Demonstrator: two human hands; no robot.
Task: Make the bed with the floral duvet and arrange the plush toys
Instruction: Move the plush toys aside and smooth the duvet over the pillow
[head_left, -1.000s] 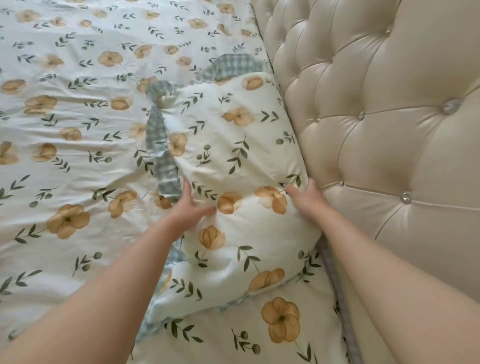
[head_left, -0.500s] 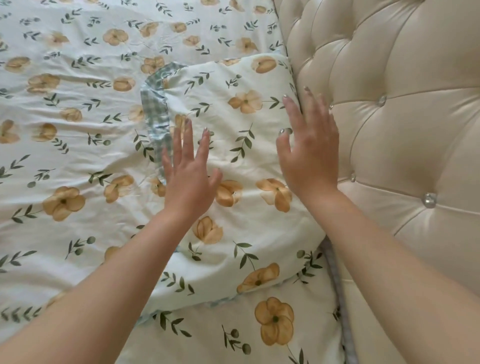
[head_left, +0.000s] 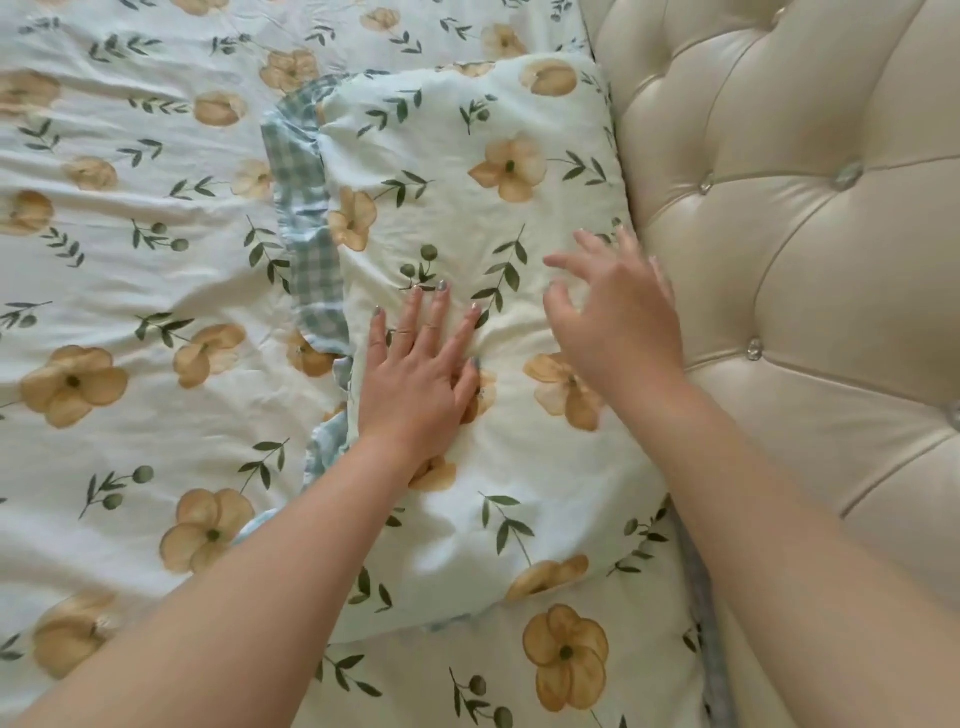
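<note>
A floral pillow with a blue checked frill lies on the bed against the headboard. It matches the cream floral duvet, printed with tan flowers and green leaves, spread to its left. My left hand lies flat on the pillow's middle with fingers spread, pressing a dent into it. Just above the pillow's right side hovers my right hand, fingers apart and holding nothing. No plush toys are in view.
A cream tufted headboard with crystal buttons fills the right side. More floral bedding lies below the pillow, and a grey strip runs along the gap by the headboard.
One second ago both hands gripped the pillow's near edge. They let go and rose; now the left hand presses flat on the pillow and the right hand has dropped lower over it.
</note>
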